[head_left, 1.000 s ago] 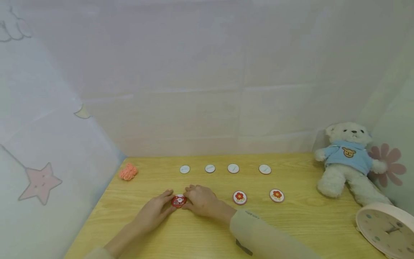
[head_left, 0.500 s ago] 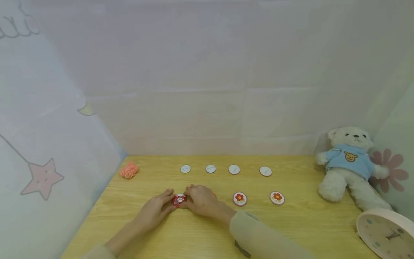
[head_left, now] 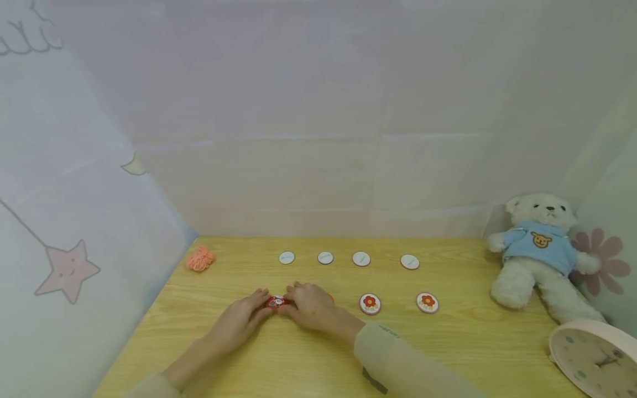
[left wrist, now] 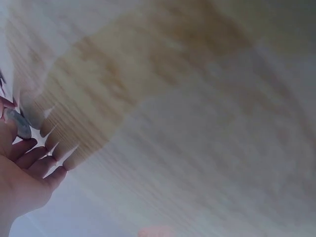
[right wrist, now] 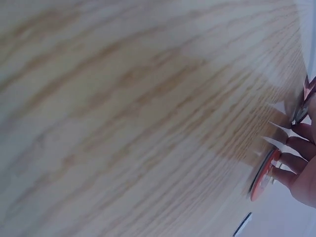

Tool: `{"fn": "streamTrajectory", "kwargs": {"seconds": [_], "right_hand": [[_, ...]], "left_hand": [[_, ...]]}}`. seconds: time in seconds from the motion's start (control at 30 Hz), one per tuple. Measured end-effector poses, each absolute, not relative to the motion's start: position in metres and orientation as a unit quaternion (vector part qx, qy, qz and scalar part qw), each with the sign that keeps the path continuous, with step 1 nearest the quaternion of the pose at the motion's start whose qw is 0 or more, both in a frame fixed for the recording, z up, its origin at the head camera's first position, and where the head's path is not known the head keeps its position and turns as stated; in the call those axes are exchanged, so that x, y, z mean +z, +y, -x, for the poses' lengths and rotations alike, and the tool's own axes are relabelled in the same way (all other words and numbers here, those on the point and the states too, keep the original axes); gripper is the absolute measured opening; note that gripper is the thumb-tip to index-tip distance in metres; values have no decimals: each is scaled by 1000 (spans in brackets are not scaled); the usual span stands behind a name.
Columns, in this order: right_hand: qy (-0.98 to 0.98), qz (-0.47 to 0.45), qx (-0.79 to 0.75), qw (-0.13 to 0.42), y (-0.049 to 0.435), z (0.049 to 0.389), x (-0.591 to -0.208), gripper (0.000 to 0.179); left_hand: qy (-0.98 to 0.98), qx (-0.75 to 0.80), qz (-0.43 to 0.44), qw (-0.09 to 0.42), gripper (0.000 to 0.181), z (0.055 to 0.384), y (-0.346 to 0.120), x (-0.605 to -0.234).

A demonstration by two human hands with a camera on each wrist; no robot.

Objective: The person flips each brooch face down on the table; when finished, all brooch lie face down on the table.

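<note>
Between my two hands is a round red badge [head_left: 276, 301] with a white figure on its face, tilted up from the wooden table. My left hand [head_left: 238, 321] pinches its left edge with thumb and fingertips; the left wrist view shows the badge's greyish side [left wrist: 19, 124] at those fingers. On the opposite edge, my right hand [head_left: 311, 307] pinches it too, the other fingers spread low over the table. A second badge, with an orange-red rim [right wrist: 264, 175], lies under the right hand's outer fingers and is mostly hidden in the head view.
Two red-flower badges [head_left: 370, 303] lie to the right. Several white discs [head_left: 361, 258] form a row behind. A pink yarn bundle [head_left: 200, 258] sits at the back left. A white teddy bear [head_left: 539, 249] and a round clock [head_left: 592, 354] stand at the right.
The red badge has tilted, so its face looks narrower. Both hands stay nearly in place on it. An orange edge now shows beside the right hand. The head view has shifted slightly.
</note>
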State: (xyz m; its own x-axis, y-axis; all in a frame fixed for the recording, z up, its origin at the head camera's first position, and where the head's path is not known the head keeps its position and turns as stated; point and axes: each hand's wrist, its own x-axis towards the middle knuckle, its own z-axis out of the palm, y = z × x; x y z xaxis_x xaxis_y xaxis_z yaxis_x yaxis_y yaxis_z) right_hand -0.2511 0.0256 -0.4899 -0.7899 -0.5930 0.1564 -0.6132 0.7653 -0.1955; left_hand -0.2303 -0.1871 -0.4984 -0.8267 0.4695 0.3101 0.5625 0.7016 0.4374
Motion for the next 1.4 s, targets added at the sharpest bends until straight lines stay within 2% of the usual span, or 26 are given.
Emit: {"fn": "streamTrajectory", "kwargs": {"seconds": [0.13,0.33,0.57,0.8,1.07,1.4], "right_hand": [[-938,-308,152,49,25,253,-488,39],[-931,-272,239,37,25,257,-489,29],[-919,-267,286,41,28,261,-496,20],[-915,-278,288,47,33,258,-497,23],[-917,-327,226,29,35,257,-496,36],[-923,-345,167,39,34,256,-502,36]], "left_hand": [[-922,-260,269,101,40,232,-185,-498],[-936,-203,264,115,51,234,-181,-504],[-934,-175,275,148,51,232,-177,-504],[-935,-157,289,132,57,232,-174,-509],[-933,-149,306,114,58,231,-175,-507],[-939,-128,305,97,54,227,-176,-506]]}}
